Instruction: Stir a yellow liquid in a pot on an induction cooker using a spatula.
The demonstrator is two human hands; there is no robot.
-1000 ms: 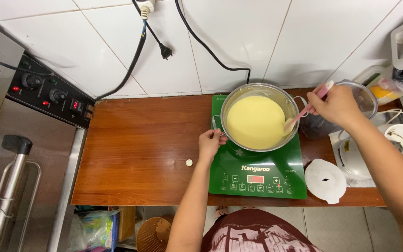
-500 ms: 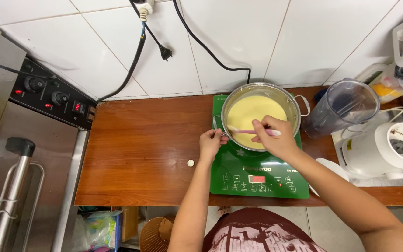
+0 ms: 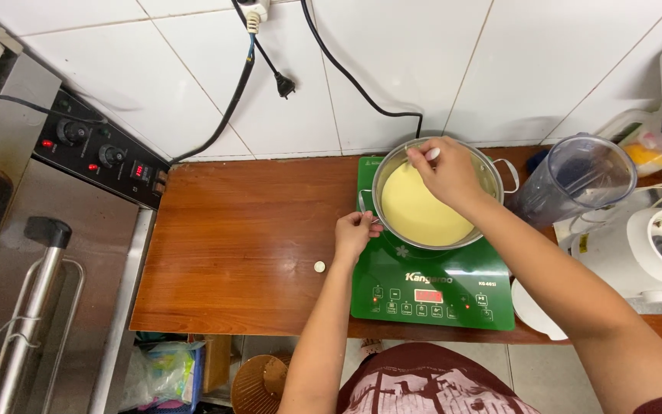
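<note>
Head view showed a steel pot (image 3: 492,170) of pale yellow batter (image 3: 415,211) right of centre in the frame, sitting on a green cooker (image 3: 430,295) at the right end of a wooden surface (image 3: 247,238). The left hand (image 3: 355,234) had its grip closed on the pot's left handle (image 3: 367,207). The right hand (image 3: 444,170) hung over the pot's upper rim, its grip pinched on a thin, pale utensil (image 3: 430,153) whose lower end was hidden by the hand. A small white cap (image 3: 319,267) lay on the surface just left of the cooker. A clear jug (image 3: 576,180) stood right of the pot, with a white appliance (image 3: 645,253) below it at the right edge. A steel machine (image 3: 47,253) with black knobs filled the left side.
</note>
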